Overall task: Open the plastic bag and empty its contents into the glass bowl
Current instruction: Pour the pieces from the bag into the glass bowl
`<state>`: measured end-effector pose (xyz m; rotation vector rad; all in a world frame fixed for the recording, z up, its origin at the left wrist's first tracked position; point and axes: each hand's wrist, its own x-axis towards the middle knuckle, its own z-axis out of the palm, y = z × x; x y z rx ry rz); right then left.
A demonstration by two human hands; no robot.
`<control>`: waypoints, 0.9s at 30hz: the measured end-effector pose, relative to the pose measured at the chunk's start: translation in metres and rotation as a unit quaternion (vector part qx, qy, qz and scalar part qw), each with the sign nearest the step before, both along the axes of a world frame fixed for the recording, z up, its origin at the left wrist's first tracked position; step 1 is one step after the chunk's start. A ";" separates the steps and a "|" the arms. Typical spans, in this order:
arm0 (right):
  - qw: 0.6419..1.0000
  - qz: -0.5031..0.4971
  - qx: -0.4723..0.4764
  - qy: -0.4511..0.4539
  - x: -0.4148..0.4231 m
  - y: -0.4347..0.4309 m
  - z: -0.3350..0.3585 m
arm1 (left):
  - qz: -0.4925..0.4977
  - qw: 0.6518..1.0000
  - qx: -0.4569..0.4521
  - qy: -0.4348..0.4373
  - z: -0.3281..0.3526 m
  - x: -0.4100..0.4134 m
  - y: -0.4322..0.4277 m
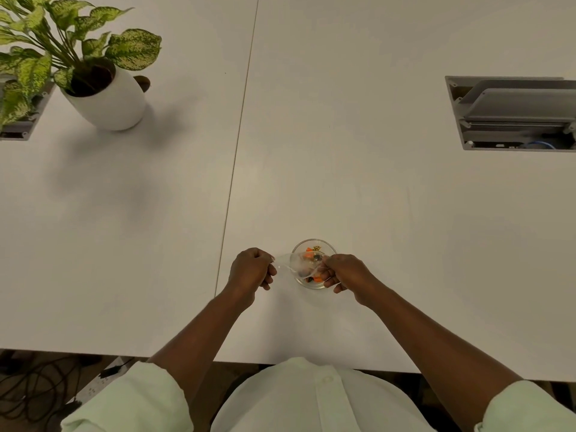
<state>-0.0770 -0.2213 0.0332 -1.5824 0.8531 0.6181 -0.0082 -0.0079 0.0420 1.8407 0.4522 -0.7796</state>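
Note:
A small clear glass bowl (324, 245) stands on the white table near its front edge. A thin clear plastic bag (288, 265) is stretched sideways over the bowl's left rim. My left hand (251, 269) pinches the bag's left end, just left of the bowl. My right hand (344, 271) grips the bag's right end over the bowl's right side. Small orange, dark and gold pieces (308, 251) show at the bowl; I cannot tell whether they lie in the bag or in the bowl.
A potted plant (106, 95) in a white pot stands at the far left. An open grey cable hatch (514, 115) is set into the table at the far right, another (15, 129) at the left edge. A seam (240, 135) runs down the table.

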 end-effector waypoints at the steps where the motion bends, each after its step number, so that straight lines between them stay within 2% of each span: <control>1: 1.000 -0.001 0.002 0.000 -0.001 0.000 0.000 | -0.006 1.000 0.003 -0.002 0.001 0.000 0.000; 16: 0.998 -0.046 0.044 -0.014 -0.011 0.001 -0.006 | -0.020 0.999 -0.003 -0.038 0.008 -0.013 0.016; 27: 0.994 -0.042 0.053 -0.081 -0.008 0.011 -0.007 | -0.018 0.997 -0.001 -0.080 0.009 -0.018 0.037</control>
